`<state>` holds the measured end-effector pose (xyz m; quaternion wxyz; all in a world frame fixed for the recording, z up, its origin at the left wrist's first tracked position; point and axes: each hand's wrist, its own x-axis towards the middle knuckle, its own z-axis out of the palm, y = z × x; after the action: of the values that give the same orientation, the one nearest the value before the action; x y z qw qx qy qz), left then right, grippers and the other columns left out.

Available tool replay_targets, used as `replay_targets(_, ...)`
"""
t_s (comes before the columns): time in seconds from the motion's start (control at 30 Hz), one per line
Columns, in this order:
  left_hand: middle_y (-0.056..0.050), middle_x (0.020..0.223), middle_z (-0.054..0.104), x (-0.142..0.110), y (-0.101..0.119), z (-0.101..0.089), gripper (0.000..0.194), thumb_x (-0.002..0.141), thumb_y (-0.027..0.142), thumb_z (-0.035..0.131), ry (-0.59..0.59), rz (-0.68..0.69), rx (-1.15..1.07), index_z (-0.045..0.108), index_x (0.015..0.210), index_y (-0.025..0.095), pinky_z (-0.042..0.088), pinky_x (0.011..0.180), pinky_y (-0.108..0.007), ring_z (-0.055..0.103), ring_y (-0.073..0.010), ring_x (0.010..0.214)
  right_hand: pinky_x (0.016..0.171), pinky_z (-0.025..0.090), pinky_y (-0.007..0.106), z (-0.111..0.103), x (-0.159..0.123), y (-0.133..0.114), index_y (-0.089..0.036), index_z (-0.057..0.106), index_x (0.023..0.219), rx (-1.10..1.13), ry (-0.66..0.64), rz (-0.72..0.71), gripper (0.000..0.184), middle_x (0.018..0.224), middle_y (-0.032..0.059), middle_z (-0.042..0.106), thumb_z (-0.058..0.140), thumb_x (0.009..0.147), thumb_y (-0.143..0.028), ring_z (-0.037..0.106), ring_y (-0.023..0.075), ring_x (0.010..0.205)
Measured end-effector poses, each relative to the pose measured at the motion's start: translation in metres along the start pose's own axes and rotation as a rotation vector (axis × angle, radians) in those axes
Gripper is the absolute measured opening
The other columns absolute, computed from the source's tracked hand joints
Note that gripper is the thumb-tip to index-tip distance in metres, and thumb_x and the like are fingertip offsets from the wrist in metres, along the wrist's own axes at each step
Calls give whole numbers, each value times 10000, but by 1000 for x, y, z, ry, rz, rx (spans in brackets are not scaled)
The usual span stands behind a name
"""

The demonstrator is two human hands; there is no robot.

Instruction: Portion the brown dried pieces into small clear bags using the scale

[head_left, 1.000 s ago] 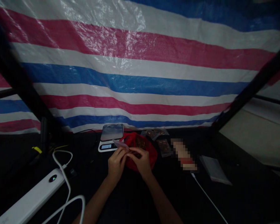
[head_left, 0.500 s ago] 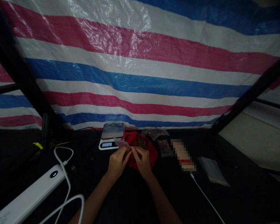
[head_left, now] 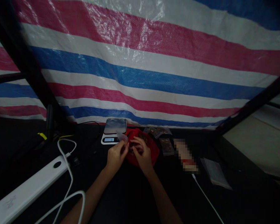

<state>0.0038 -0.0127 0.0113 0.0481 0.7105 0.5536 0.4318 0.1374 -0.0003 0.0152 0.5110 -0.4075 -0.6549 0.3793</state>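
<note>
My left hand [head_left: 114,156] pinches a small clear plastic pouch [head_left: 121,137] and holds it up by the near side of a small digital scale [head_left: 113,130]. My right hand [head_left: 142,154] rests over a red bag [head_left: 151,149] with brown pieces inside, its fingers curled down into the bag's mouth; what they hold is hidden. Both hands sit close together on a dark table, in dim light.
Several small filled clear pouches [head_left: 162,137] lie right of the red bag. A stack of empty clear pouches [head_left: 214,172] lies further right. A white power bank [head_left: 25,189] with white cables [head_left: 68,174] sits at the left. A striped tarp [head_left: 140,62] hangs behind.
My hands have moved apart a little: the left lifted the clear pouch toward the scale and the right reached into the red bag. The camera shifted slightly.
</note>
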Motion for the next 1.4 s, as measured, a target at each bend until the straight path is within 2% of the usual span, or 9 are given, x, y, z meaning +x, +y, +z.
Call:
replay_targets(0.1, 34, 554, 515, 3, 2, -1, 224, 817, 296, 443, -1, -99, -139, 510, 652, 162, 373, 517, -176, 477, -72, 492, 544, 478, 199, 2, 0, 1, -206, 606, 966, -71, -43, -37, 254, 905, 32, 654, 519, 730, -167, 611, 119, 660)
replay_targets(0.2, 42, 527, 474, 5, 4, 0, 239, 818, 303, 446, -22, -110, -222, 515, 639, 160, 358, 505, -175, 441, -68, 478, 554, 477, 201, 2, -1, 0, -203, 630, 930, -70, -68, -50, 225, 868, 30, 657, 526, 732, -176, 612, 124, 672)
replay_targets(0.33, 33, 565, 506, 3, 3, 2, 235, 844, 292, 403, -63, -92, -263, 542, 703, 166, 375, 536, -179, 474, -75, 510, 554, 483, 212, 0, 0, 1, -201, 644, 903, -65, -35, -17, 195, 850, 31, 670, 545, 740, -236, 618, 134, 671)
replay_targets(0.47, 24, 568, 512, -1, 0, 8, 250, 860, 283, 373, -85, -59, -217, 528, 700, 169, 376, 545, -189, 497, -85, 523, 569, 485, 227, -2, 0, 3, -207, 661, 838, -139, 27, 7, 163, 786, 16, 683, 558, 738, -284, 614, 136, 635)
replay_targets(0.67, 9, 583, 522, -5, -3, 12, 280, 876, 282, 334, -123, -26, -164, 514, 691, 172, 377, 548, -194, 498, -90, 533, 558, 464, 218, -4, -1, 1, -225, 660, 834, -322, 61, -41, 175, 747, 4, 676, 506, 752, -237, 597, 122, 592)
replay_targets(0.9, 4, 589, 547, -6, -5, 12, 257, 886, 261, 295, -153, -12, -46, 519, 791, 180, 365, 517, -195, 530, -100, 522, 541, 460, 214, -9, 1, 0, -236, 645, 914, -343, -29, -75, 208, 792, 8, 674, 538, 740, -276, 594, 121, 590)
replay_targets(1.03, 1, 613, 567, -6, -5, 13, 242, 888, 235, 274, -191, 28, 26, 502, 827, 180, 373, 521, -194, 553, -105, 537, 589, 464, 228, -10, 2, 2, -240, 649, 898, -363, -8, -84, 188, 818, 12, 677, 513, 771, -261, 610, 137, 653)
replay_targets(1.13, -1, 619, 579, -5, -3, 13, 228, 882, 249, 291, -173, 56, 105, 501, 828, 179, 365, 501, -198, 560, -110, 528, 624, 461, 235, -9, 2, 3, -232, 652, 870, -373, -3, -98, 182, 814, 11, 678, 492, 782, -232, 614, 139, 669)
replay_targets(1.4, 0, 583, 592, -6, -3, 12, 170, 848, 251, 367, -122, 126, 168, 509, 790, 176, 365, 484, -201, 571, -120, 503, 594, 446, 225, -5, -1, 3, -208, 654, 809, -375, 47, -140, 161, 731, 19, 664, 504, 765, -244, 592, 130, 611)
